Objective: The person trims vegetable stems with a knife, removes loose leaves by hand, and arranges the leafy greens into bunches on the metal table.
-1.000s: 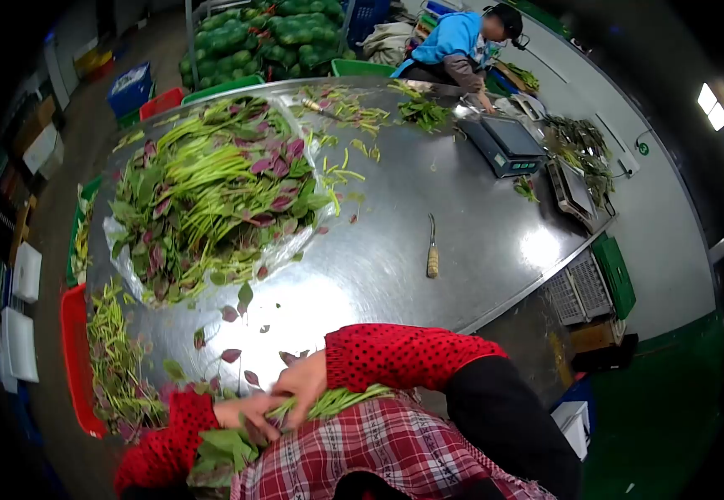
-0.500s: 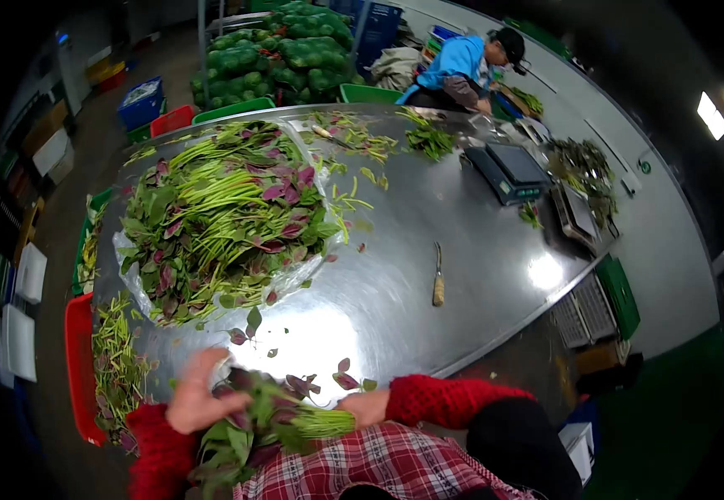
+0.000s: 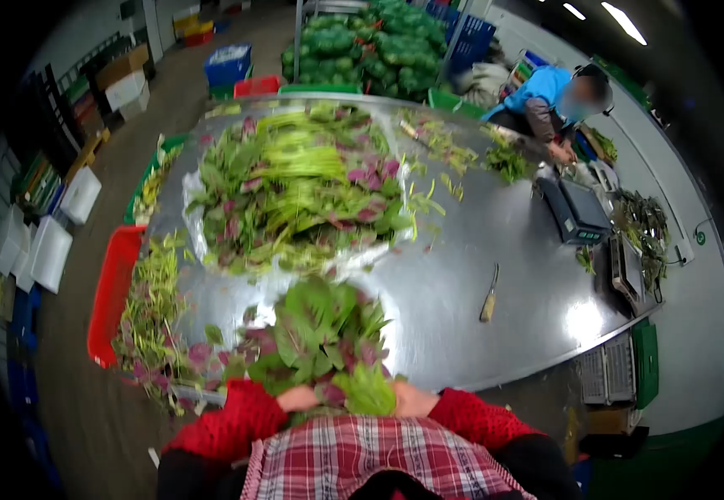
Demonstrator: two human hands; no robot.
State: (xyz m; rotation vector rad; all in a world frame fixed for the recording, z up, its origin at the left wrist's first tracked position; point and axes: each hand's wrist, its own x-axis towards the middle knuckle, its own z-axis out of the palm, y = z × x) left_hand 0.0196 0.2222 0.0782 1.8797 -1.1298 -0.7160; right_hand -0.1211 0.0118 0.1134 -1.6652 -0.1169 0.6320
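At the near edge of the table, my left hand and right hand hold the leafy bunch, fingers too hidden to tell their pinch, with open room toward the table's right edge.

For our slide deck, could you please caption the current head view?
Two hands hold leafy greens at a metal table, a knife lying nearby.

White bins far left. Blue tub upper left. Green net sacks heaped between metal posts. Person in blue near scale. Grey crate beside green crate, lower right.
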